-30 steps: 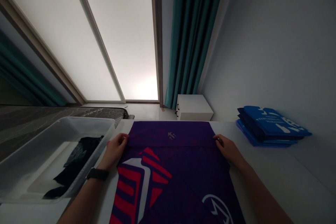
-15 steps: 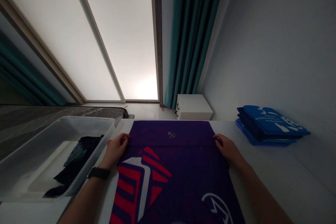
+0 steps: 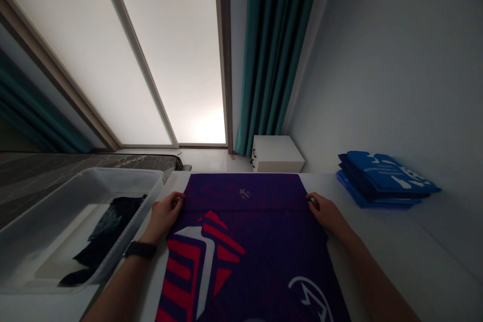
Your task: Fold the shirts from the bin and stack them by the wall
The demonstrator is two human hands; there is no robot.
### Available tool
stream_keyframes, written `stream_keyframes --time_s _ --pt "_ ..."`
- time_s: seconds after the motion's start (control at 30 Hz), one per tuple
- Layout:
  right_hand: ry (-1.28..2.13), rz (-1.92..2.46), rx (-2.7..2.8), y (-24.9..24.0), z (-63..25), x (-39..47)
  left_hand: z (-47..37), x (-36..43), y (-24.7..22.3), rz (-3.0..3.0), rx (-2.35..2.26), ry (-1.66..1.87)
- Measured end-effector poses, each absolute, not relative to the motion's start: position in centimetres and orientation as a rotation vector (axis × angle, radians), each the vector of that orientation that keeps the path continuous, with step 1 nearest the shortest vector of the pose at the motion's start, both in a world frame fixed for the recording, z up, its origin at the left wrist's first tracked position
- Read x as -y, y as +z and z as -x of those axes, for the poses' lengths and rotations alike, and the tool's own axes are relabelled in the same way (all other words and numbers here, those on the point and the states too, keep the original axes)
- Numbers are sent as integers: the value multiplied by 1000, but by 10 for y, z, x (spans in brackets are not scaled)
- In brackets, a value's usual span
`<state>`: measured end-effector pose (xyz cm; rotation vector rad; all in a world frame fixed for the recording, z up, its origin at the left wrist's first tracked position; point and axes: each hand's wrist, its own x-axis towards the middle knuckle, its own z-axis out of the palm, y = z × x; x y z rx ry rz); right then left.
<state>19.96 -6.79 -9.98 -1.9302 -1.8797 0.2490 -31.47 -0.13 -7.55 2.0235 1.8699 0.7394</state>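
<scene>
A dark purple cloth (image 3: 264, 241) with red and white prints lies spread on the white table (image 3: 381, 256), its far part folded over into a straight band. My left hand (image 3: 165, 216) pinches the cloth's left edge near the fold; a black band circles that wrist. At the opposite edge, my right hand (image 3: 327, 215) grips the fabric between thumb and fingers, level with the left one. The cloth's near end runs out of view at the bottom.
A clear plastic bin (image 3: 153, 188) with dark clothes (image 3: 109, 234) stands at the left. Folded blue items (image 3: 392, 173) are stacked on the table's right side. Beyond the table are a white cabinet (image 3: 277, 152), teal curtains (image 3: 281, 50) and a lit frosted door (image 3: 177, 45).
The view has shifted very slightly. Both hands keep their places on the cloth's edges, and the cloth lies as before.
</scene>
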Motion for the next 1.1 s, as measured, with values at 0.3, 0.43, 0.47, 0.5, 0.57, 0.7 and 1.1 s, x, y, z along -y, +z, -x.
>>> stream_keyframes --time_s 0.3,0.43,0.47,0.5,0.57,0.7,1.1 --pt "-164 1871 2031 -92 -180 70 313 2 -75 -2036 -1892 711" --pt "0 1677 2202 -93 -128 71 314 2 -77 -2044 -1887 719" --pt "61 1647 2255 -94 -113 71 314 2 -78 -2045 -1886 720" --pt "126 1627 2306 -94 -97 70 315 1 -79 -2048 -1885 720" --pt "236 1602 2390 -90 -67 66 316 1 -80 -2066 -1877 721" --pt "377 1538 2490 -76 -13 52 317 1 -81 -2083 -1851 746" --pt "293 1221 2529 -69 125 28 316 6 -77 -1868 -1760 997"
